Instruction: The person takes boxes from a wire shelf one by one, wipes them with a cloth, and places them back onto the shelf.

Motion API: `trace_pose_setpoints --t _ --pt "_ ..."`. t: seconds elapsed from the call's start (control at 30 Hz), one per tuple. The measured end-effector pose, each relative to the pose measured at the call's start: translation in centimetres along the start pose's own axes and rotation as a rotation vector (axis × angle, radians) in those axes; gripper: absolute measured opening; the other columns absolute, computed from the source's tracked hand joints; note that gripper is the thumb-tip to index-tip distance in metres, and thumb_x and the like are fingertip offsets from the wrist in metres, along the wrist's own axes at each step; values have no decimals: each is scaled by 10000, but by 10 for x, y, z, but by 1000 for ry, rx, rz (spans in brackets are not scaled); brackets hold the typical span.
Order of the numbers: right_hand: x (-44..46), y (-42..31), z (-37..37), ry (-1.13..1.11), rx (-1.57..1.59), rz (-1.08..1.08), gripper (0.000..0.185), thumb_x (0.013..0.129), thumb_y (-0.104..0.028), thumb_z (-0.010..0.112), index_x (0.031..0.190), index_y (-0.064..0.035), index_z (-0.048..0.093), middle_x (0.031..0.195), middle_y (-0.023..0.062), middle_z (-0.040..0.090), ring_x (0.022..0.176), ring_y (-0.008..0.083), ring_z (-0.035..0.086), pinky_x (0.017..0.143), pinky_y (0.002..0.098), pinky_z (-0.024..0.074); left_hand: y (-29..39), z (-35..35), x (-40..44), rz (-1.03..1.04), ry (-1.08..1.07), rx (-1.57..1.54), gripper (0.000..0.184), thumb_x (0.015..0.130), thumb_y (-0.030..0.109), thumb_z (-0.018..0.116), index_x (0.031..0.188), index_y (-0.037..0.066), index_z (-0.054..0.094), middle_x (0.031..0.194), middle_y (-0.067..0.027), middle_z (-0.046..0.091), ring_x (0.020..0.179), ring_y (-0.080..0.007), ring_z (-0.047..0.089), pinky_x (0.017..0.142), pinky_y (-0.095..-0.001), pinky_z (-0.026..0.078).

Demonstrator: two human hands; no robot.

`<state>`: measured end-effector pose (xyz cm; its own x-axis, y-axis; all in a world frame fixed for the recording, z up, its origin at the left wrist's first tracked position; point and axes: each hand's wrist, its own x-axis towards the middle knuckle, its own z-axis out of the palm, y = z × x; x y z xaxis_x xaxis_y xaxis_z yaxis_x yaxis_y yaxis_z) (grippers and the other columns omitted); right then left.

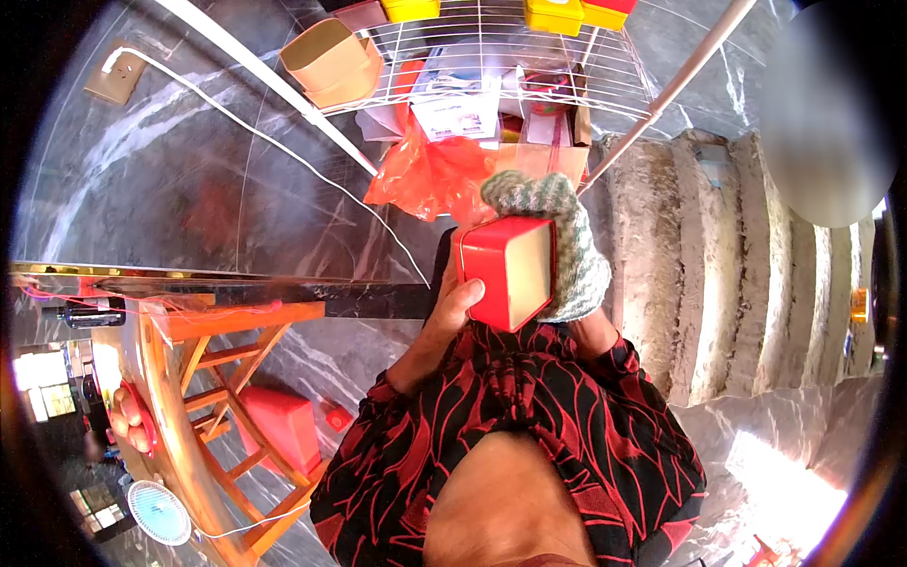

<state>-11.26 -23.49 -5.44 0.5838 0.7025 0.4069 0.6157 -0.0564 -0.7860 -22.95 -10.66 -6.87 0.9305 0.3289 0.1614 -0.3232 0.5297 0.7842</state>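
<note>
So there's exactly one red box (510,274) in play, and the person has it up off the floor, right between two hands in front of the chest. The left hand (455,304) is wrapped around it, thumb pressed on the near side. The right hand (574,269) is covered by one green-and-white knit cloth (531,192) (or mitt, can't tell which), held up against the box's other side, fingers hidden, so no idea how wide they're spread. Counting the rest: one white wire rack (480,47) straight ahead of the hands, one orange plastic bag (436,180) just beyond the left hand, one tan container (331,61) further up and left, plus one socket (115,76) with a white cord on the grey marbled wall (189,180) well off to the left. Behind the left hand there's a wooden frame with rungs (227,378), one red bin-like thing (283,425) and one round fan-like thing (159,512). To the right of the right hand, a run of rough concrete steps (699,265), with veined floor (718,425) below. The box's beige face points toward the right hand and partly up, long axis roughly from the rack side toward the chest.
</note>
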Motion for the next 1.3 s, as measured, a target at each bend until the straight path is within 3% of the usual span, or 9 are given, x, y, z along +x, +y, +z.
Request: trace_pose_setpoints --t 0.13,0.27,0.5,0.63,0.67,0.83,1.0,1.17,1.3 --pt "2 -4 -2 59 -68 20 349 856 -173 487 1162 -10 442 1118 152 496 1010 272 494 855 353 383 4 3 6 211 51 299 781 836 396 584 1394 12 197 1330 -152 391 1210 -238 414 1025 -376 308" --pt "3 -10 2 82 -123 23 326 856 -177 484 1135 -11 457 1086 151 507 981 271 503 834 352 390 4 1 7 204 -94 250 569 903 314 493 1334 2 292 1317 -152 404 1184 -220 433 1003 -360 336" --pt "4 -24 2 31 -118 -1 289 855 -183 480 1089 -12 484 1031 149 526 930 270 518 796 349 401 -10 0 -9 117 -95 271 537 914 327 464 1311 8 295 1235 -137 440 1162 -209 435 993 -342 330" --pt "5 -27 -3 4 -102 -13 271 855 -187 478 1062 -13 499 999 148 537 900 269 527 775 347 408 -3 7 -11 -84 -181 98 843 763 435 673 1350 0 253 1246 -131 429 1174 -219 430 1010 -345 313" --pt "5 -28 -4 2 -99 -12 267 855 -188 477 1055 -13 503 991 148 540 893 269 529 769 347 409 -3 10 -9 -176 -183 64 1045 630 490 770 1373 -3 225 1291 -137 405 1208 -230 411 1018 -361 312" --pt "5 -29 -6 2 -85 -20 249 855 -192 474 1022 -14 522 952 147 554 857 268 540 742 345 418 -11 6 -13 -263 -217 -57 1072 583 448 791 1377 -6 232 1358 -145 376 1260 -222 383 1035 -358 305" --pt "9 -29 -12 32 -76 -26 237 855 -197 471 988 -15 541 912 145 567 820 267 551 715 343 426 -7 7 -8 -221 -146 -108 921 590 404 715 1318 -13 335 1228 -147 503 1126 -225 515 978 -326 387" --pt "25 -45 -20 -79 -88 -67 231 855 -202 468 955 -15 560 872 144 581 784 266 562 689 341 434 5 0 -8 -256 19 -332 863 698 445 608 1341 -41 299 1265 -179 475 1110 -262 528 942 -358 427" --pt "8 -14 6 -23 -487 -202 221 826 -140 486 999 -12 540 917 159 558 829 294 543 731 372 416 -3 -11 0 -184 -100 -382 890 703 515 574 1347 -42 316 1275 -186 476 1144 -276 501 970 -378 392"
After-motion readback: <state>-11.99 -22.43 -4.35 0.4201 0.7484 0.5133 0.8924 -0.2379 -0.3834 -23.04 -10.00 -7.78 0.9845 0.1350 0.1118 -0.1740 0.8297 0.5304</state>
